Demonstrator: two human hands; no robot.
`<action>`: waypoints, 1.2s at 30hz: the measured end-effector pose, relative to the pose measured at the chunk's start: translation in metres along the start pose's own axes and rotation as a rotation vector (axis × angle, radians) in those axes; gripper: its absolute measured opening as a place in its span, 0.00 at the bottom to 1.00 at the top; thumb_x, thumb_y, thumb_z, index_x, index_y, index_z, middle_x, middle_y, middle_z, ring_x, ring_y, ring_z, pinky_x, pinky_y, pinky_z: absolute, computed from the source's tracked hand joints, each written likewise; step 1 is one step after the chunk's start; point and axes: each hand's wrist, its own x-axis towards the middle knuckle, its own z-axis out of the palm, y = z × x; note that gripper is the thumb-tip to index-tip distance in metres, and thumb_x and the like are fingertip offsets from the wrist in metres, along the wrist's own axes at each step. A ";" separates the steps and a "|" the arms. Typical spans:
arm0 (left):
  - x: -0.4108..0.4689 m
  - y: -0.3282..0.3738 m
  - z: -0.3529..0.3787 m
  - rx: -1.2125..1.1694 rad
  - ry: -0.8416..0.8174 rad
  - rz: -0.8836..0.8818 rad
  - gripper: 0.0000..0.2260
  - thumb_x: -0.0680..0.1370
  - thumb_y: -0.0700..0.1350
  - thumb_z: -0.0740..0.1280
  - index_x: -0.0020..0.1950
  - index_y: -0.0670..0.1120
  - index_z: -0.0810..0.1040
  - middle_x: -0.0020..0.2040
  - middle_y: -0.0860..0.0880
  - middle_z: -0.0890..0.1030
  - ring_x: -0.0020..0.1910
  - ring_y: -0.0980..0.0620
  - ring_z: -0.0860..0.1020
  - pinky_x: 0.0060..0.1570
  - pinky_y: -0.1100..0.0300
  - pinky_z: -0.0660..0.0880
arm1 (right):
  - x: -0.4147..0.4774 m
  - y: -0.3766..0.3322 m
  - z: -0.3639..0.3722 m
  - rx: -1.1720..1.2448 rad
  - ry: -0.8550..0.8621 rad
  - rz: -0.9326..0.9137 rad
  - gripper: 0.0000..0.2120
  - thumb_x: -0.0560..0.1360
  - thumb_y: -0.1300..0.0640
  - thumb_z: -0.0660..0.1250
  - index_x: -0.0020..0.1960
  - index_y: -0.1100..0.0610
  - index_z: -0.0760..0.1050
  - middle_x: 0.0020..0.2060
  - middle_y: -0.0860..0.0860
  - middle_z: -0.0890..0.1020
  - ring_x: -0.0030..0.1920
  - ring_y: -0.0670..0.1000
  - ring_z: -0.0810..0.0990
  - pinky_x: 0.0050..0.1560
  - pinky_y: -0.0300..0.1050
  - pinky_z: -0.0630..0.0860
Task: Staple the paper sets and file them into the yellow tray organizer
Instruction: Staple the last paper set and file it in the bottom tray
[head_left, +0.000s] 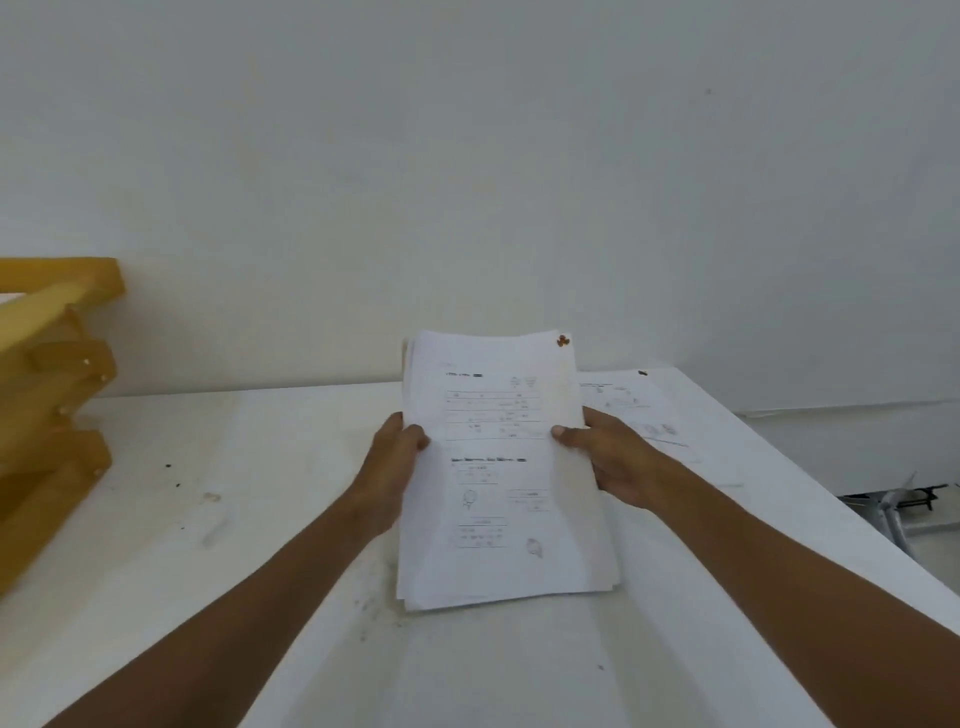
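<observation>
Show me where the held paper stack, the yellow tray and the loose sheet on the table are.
Paper stack (498, 499): head view, middle of its top sheet.
Yellow tray (65, 366): head view, front corner of a middle tier.
Loose sheet (631, 410): head view, its printed upper part.

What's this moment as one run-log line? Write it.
left hand: grips paper stack, left edge | right hand: grips right edge | yellow tray organizer: far left on table | loose sheets: behind right hand

You held the paper stack (506, 467) above the middle of the table (260, 519), your left hand (395, 462) at its left edge and your right hand (613, 457) at its right. The tray organizer (52, 389) stood on the table at the far left, loose sheets (639, 410) lay on it behind your right hand, and the wall (467, 182) rose behind everything.
</observation>
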 end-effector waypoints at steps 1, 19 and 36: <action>0.000 0.004 -0.015 0.027 0.001 0.013 0.09 0.81 0.37 0.58 0.57 0.45 0.75 0.53 0.44 0.82 0.49 0.45 0.81 0.47 0.52 0.78 | 0.004 -0.001 0.017 0.014 0.016 -0.025 0.14 0.80 0.58 0.66 0.65 0.51 0.76 0.58 0.51 0.84 0.57 0.56 0.83 0.61 0.60 0.78; -0.027 0.039 -0.152 0.093 0.232 0.319 0.11 0.85 0.43 0.60 0.68 0.47 0.70 0.61 0.51 0.81 0.57 0.55 0.81 0.47 0.61 0.76 | 0.002 -0.030 0.192 0.052 0.012 -0.496 0.17 0.81 0.53 0.65 0.68 0.53 0.70 0.60 0.49 0.81 0.58 0.50 0.81 0.50 0.39 0.80; -0.027 0.034 -0.141 0.175 0.214 0.282 0.11 0.87 0.43 0.51 0.68 0.46 0.68 0.61 0.48 0.77 0.53 0.55 0.78 0.35 0.69 0.78 | 0.005 -0.033 0.204 0.073 0.084 -0.503 0.12 0.83 0.56 0.60 0.66 0.51 0.69 0.56 0.47 0.80 0.54 0.48 0.81 0.40 0.34 0.81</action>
